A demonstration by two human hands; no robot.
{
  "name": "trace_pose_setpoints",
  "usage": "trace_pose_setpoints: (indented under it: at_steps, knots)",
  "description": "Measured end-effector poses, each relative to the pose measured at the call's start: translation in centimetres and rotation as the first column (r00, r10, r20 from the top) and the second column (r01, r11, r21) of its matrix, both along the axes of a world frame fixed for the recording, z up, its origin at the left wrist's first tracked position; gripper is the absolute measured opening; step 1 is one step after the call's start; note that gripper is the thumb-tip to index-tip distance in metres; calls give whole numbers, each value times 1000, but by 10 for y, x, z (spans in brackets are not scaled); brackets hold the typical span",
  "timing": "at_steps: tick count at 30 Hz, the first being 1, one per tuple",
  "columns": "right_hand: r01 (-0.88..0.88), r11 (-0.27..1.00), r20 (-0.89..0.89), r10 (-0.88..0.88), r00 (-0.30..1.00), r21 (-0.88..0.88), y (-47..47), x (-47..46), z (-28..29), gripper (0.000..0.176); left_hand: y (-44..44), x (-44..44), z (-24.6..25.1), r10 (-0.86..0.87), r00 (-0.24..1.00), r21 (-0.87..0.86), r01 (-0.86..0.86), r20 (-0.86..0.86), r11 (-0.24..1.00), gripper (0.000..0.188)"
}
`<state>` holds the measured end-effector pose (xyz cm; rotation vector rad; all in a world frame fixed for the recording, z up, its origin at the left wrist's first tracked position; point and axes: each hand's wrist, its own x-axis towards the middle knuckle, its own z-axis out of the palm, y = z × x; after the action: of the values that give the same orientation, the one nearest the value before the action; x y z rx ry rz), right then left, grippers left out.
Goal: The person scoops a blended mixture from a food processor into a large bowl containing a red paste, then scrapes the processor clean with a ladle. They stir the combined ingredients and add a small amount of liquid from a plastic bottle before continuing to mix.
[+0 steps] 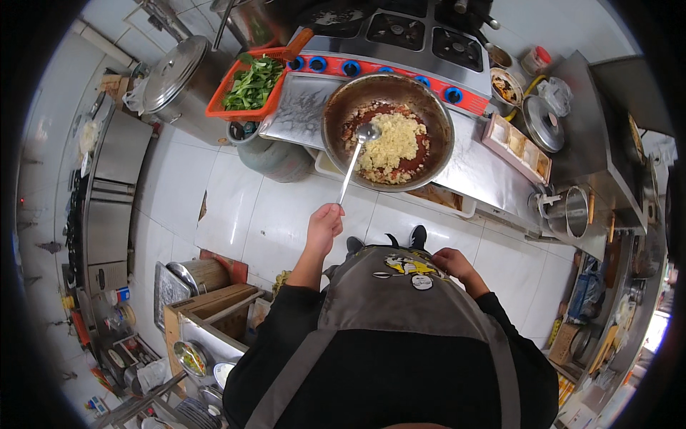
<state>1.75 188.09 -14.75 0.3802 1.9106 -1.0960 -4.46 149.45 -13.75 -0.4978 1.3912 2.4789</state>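
Note:
My left hand [325, 228] grips the end of a long-handled metal spoon [350, 172]. The spoon's bowl rests on a mound of pale yellow minced food [394, 137], which looks like minced garlic. Under and around that mound lie a dark red sauce and browned bits. All of it sits in a large round metal basin [439, 155] on the steel counter's front edge. My right hand [453, 266] hangs at the right side of my grey apron [396, 305], fingers curled against it; whether they pinch the cloth is unclear.
Behind the basin stands a gas stove [396, 35] with blue knobs. To the left are an orange basket [228, 104] of leafy greens, a gas cylinder [276, 161] and a tall lidded pot [182, 91]. On the right sit a seasoning box [515, 145] and a metal pot [571, 214].

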Motion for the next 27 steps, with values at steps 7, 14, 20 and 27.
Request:
trace_pose_setpoints:
  at_steps: [7, 14, 20, 27]
  knots:
    - [-9, 999, -230, -2, 973, -47, 41, 15, -31, 30, 37, -4, 44, -6, 976, -579, -123, -216, 806, 22]
    - [35, 997, -200, -50, 979, -74, 139, 11, -45, 31, 178, -39, 118, -536, 504, -710, -640, -677, 294, 8]
    - [308, 934, -160, -337, 928, -181, 232, 45, -59, 25, 348, -70, 145, -733, 267, -735, -515, -626, 441, 10]
    - [540, 812, -74, -566, 821, -222, 274, 101, -88, 20, 525, -102, 159, -835, -107, -715, -466, -540, 522, 9]
